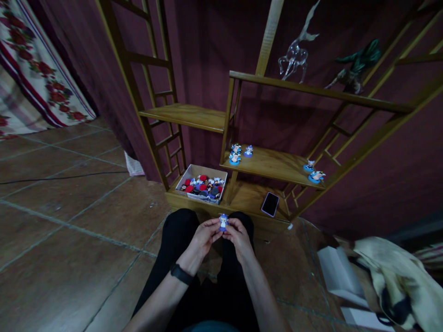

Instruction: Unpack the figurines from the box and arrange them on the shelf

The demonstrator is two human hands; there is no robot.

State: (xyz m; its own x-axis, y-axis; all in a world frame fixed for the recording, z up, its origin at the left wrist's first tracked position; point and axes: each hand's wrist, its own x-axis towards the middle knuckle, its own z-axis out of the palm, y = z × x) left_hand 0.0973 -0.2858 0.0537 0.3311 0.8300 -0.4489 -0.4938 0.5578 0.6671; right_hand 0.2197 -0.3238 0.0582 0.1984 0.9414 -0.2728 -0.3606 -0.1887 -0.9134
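Note:
Between both hands, over my knees, is a small purple-and-white figurine [223,222] held upright. My left hand [206,234] pinches it from the left, and a dark band circles that wrist. My right hand [238,234] pinches its right side and base. Ahead, a cardboard box [187,193] full of jumbled figurines with red and dark bases sits on the bottom shelf. On the shelf above stand a similar purple figurine [248,151] and two blue-based figurines [235,159] at the left end. Two more blue-based figurines [316,177] stand at the right end.
A phone [270,204] lies on the bottom shelf [242,198]. A clear horse ornament [294,59] and a green-and-brown ornament [358,67] stand on the top shelf. White boxes [341,274] and a pale cloth bag [398,276] are on the floor at right.

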